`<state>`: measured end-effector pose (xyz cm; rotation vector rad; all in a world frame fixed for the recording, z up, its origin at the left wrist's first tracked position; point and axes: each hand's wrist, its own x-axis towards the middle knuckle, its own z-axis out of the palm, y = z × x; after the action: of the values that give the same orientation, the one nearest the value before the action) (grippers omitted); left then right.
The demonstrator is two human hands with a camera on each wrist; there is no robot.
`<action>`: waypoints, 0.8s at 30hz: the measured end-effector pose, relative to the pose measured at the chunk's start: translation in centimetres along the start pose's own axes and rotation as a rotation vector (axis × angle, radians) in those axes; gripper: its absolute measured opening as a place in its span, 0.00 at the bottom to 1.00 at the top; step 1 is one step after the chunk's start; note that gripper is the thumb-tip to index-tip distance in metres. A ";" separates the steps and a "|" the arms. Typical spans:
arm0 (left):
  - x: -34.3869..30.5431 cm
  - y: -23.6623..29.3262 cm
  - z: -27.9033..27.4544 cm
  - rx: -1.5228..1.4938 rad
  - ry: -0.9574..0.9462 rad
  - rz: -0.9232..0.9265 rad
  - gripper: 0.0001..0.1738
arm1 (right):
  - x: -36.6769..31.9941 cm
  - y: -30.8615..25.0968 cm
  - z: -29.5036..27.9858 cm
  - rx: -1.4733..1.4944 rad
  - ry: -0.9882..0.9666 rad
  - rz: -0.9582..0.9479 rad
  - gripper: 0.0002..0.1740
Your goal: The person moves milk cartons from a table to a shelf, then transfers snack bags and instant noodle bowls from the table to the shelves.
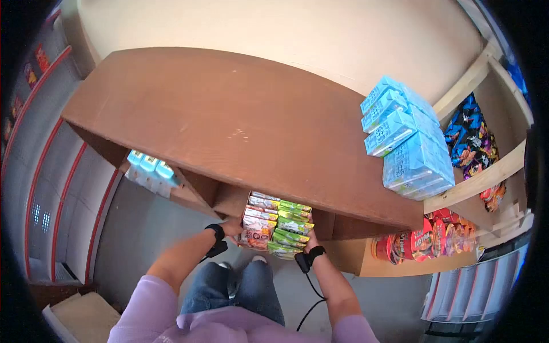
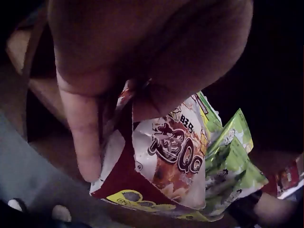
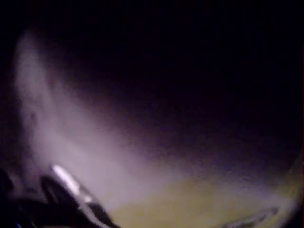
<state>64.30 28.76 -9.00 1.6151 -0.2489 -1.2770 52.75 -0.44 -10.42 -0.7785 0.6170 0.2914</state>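
Cabinet point(image 1: 217, 114) in scuffed brown stretches between the pale wall point(image 1: 274, 28) and the grey floor point(image 1: 143, 217), with blue cartons point(image 1: 414, 140) on its right end and red-edged shelves point(image 1: 57, 171) standing left. At its near side, by an open compartment, is the packet-filled box point(image 1: 273, 228). The left hand point(image 1: 231, 227) grips the box's left wall narrowly; the right hand point(image 1: 311, 241) touches the right side, its finger curl impossible to tell.
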 end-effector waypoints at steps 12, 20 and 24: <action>11.3 -1.0 -5.0 0.922 0.625 0.125 0.20 | 22.9 -0.2 -15.0 -0.304 0.182 -0.252 0.38; 14.8 -12.2 -6.9 0.579 0.779 0.210 0.41 | 15.6 -0.6 -11.0 -0.342 0.239 0.064 0.41; 6.0 -3.8 -0.9 -0.012 0.529 0.127 0.38 | 8.3 -1.7 -5.8 -0.482 0.264 0.150 0.41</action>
<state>65.99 26.91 -15.73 1.8307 -0.0131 -0.7183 57.75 -5.61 -17.77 -1.2494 0.8712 0.4897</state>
